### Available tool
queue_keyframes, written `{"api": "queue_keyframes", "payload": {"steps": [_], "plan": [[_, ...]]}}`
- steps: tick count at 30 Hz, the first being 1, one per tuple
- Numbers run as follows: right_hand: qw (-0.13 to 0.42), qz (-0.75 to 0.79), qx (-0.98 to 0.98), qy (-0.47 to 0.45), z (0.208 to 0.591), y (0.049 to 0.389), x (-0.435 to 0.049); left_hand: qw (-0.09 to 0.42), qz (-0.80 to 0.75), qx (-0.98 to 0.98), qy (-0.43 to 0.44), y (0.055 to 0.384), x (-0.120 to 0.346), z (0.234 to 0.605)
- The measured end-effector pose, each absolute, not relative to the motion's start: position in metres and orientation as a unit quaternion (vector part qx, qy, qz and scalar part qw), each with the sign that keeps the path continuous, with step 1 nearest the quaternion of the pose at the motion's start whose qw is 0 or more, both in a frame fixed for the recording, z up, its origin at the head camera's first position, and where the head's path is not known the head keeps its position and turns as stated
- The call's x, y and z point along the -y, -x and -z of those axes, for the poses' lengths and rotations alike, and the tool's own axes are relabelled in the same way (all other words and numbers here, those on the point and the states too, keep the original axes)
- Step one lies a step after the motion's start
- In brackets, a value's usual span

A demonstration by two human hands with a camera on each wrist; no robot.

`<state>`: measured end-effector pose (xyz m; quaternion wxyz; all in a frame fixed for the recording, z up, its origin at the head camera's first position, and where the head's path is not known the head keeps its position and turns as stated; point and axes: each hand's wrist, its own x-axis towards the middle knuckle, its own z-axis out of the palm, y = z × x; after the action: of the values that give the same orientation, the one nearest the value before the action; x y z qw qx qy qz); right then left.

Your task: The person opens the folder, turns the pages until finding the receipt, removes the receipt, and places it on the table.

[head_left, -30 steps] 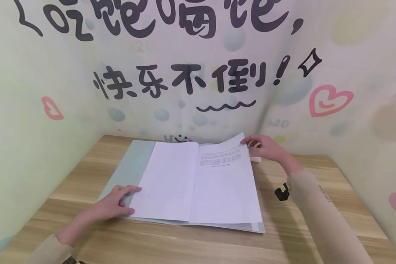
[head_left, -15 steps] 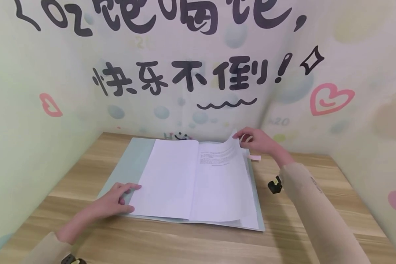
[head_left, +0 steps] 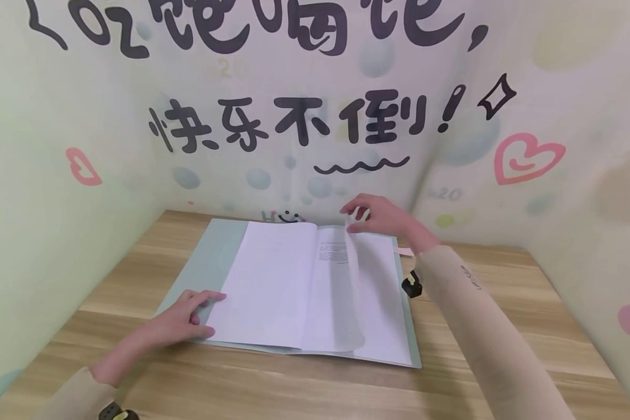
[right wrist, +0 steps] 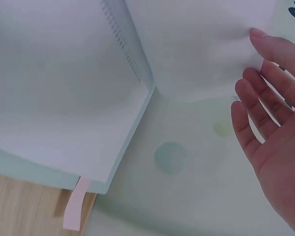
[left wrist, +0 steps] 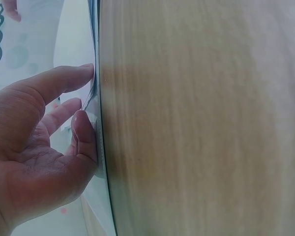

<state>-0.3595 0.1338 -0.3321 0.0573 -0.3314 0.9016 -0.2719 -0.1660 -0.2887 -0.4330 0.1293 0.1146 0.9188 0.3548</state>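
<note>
A booklet with a pale blue cover [head_left: 205, 251] lies spread on the wooden table. Between thumb and fingers, my right hand [head_left: 380, 217] pinches the upper outer corner of a right-hand page [head_left: 336, 303]. That page is lifted and curls leftward, with a short block of printed text near its top. Under it shows another white sheet [head_left: 383, 291]. In the right wrist view the lifted page [right wrist: 201, 49] stands up from the binding. My left hand [head_left: 181, 318] rests on the cover's left side, thumb and index fingertip at the edge of the left page [head_left: 262, 286].
A pink ribbon [head_left: 403, 251] sticks out past the booklet's right edge, over the wooden table [head_left: 252, 385]. Behind the table rises a printed wall [head_left: 294, 186] with black lettering, and the booklet's far edge lies close to it.
My right hand has moved left with the page corner, bending the page up off the sheet beneath. My left hand has stayed in place.
</note>
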Motion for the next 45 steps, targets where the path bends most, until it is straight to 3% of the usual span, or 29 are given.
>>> {"api": "queue_keyframes", "payload": {"steps": [19,45], "plan": [[0.103,0.099,-0.904,0.403,0.345,0.364,-0.06,0.137,-0.354,-0.919,-0.105,0.166,0.292,0.433],[0.159,0.032,-0.881,0.444,0.379,0.355,-0.008,0.146,-0.357,-0.916,-0.106,0.165,0.288,0.431]]}}
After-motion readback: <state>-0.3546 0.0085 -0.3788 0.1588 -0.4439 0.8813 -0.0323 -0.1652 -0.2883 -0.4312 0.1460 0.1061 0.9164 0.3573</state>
